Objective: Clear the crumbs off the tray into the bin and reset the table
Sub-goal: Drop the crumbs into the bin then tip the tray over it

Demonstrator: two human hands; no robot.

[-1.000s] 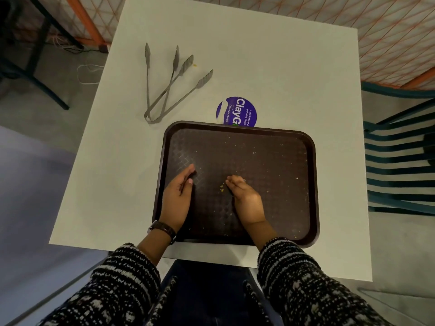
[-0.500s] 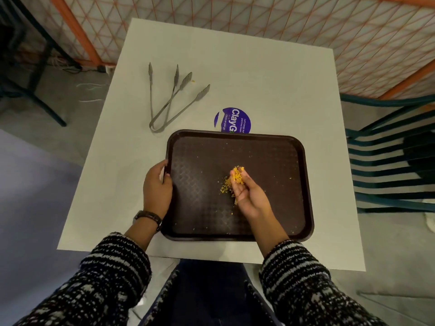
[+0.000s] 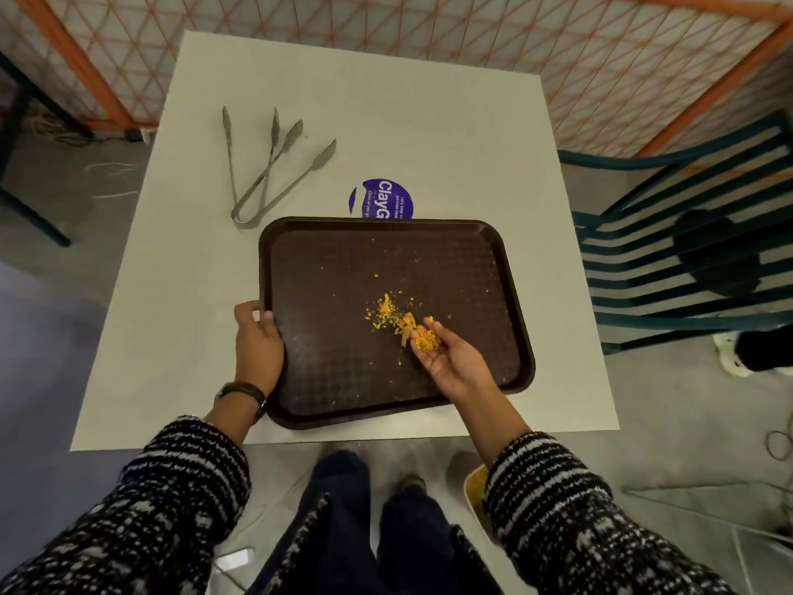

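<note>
A dark brown tray (image 3: pixel 493 268) lies on the white table (image 3: pixel 386 122), near its front edge. Yellow crumbs (image 3: pixel 388 313) are scattered in a small heap at the tray's middle. My left hand (image 3: pixel 257 341) grips the tray's left rim. My right hand (image 3: pixel 450 358) hovers palm up over the tray's right half, with a clump of yellow crumbs resting on its loosely curled fingers. A pale bin (image 3: pixel 474 487) with yellow bits inside shows on the floor by my right sleeve, mostly hidden.
Two metal tongs (image 3: pixel 266 173) lie crossed on the table's left. A round purple sticker (image 3: pixel 382 199) sits just beyond the tray. A dark teal slatted chair (image 3: pixel 686 259) stands to the right. An orange mesh fence runs behind the table.
My left hand moved from the tray's surface to its left rim. My right hand turned palm up with crumbs, and more yellow crumbs now lie on the tray. The view pulled back.
</note>
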